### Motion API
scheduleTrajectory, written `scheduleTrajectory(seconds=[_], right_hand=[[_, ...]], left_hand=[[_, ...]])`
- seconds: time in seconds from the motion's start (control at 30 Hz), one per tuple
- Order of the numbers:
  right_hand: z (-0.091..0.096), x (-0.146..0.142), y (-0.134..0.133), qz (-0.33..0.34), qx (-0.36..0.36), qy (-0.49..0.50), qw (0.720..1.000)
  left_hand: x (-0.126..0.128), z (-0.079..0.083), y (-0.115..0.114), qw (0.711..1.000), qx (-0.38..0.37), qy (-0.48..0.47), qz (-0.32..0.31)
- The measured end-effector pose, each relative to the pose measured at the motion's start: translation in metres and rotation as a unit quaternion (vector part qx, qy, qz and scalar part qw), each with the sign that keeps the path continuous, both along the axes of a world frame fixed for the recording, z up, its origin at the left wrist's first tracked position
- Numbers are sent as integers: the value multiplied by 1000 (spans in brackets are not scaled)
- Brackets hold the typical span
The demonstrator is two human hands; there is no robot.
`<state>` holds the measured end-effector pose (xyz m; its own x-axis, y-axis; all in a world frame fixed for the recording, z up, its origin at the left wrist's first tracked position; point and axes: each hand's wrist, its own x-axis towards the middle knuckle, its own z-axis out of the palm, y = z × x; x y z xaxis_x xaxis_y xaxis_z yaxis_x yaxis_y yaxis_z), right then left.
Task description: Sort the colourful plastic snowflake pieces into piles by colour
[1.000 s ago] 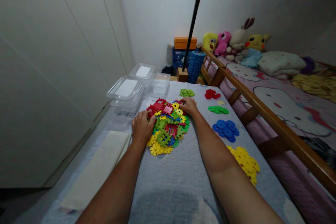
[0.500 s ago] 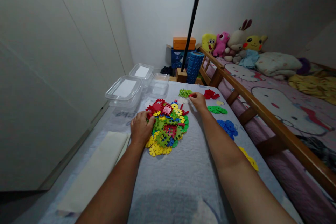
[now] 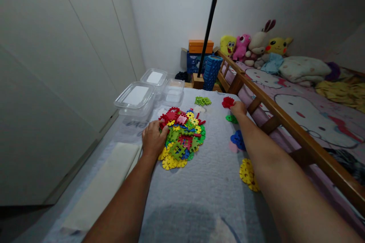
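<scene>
A mixed heap of red, yellow, green and blue plastic interlocking pieces (image 3: 182, 136) lies on the grey blanket (image 3: 205, 193). My left hand (image 3: 153, 138) rests on the heap's left edge with curled fingers touching the pieces. My right hand (image 3: 238, 108) reaches to the small red pile (image 3: 227, 101) at the far right, fingers closed at its edge; what they pinch is hidden. My right forearm covers part of the green pile (image 3: 230, 118), the blue pile (image 3: 237, 139) and the yellow pile (image 3: 246, 171). A light-green pile (image 3: 202, 101) lies beyond the heap.
Clear plastic containers with lids (image 3: 137, 98) stand at the far left. A wooden bed rail (image 3: 288, 121) runs along the right, with plush toys (image 3: 256, 43) on the bed. A black pole (image 3: 209, 26) rises behind. White wardrobe doors (image 3: 57, 64) line the left.
My right hand has moved from the top of the mixed heap rightward to the red pile. My left hand has stayed on the heap.
</scene>
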<state>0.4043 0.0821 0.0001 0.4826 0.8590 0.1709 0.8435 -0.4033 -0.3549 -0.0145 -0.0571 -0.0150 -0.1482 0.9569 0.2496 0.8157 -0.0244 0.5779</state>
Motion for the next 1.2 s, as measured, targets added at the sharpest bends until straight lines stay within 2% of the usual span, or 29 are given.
scheduleTrajectory(seconds=[0.1, 0.33, 0.47, 0.57, 0.63, 0.73, 0.8, 0.97, 1.07, 1.2], right_hand=[[-1, -3, -1, -46, -1, -13, 999], [-2, -9, -7, -19, -4, -8, 1000], [3, -16, -11, -4, -1, -21, 1000], [11, -34, -12, 64, 17, -25, 997], [15, -53, -14, 155, 12, -5, 988], [18, -88, -16, 298, -43, 47, 953], [17, -110, -17, 356, -76, 56, 930], [6, -142, -15, 406, -91, -19, 909], [0, -144, -15, 410, -97, -60, 905], [-2, -134, -18, 393, -86, -49, 914]], left_hand=[[0, 2, 0, 1000, -3, 2, 0], [0, 1, 0, 1000, -5, 6, 3], [0, -1, 1, 1000, -3, 6, 2], [0, -1, 1, 1000, -3, 3, 2], [0, -1, 1, 1000, -2, 1, 2], [0, -1, 0, 1000, -5, -1, 2], [0, 0, 0, 1000, -6, 0, 1], [0, 2, 0, 1000, -9, 6, 1], [0, 1, 0, 1000, -9, 7, 1], [0, -1, 0, 1000, -4, 4, 1]])
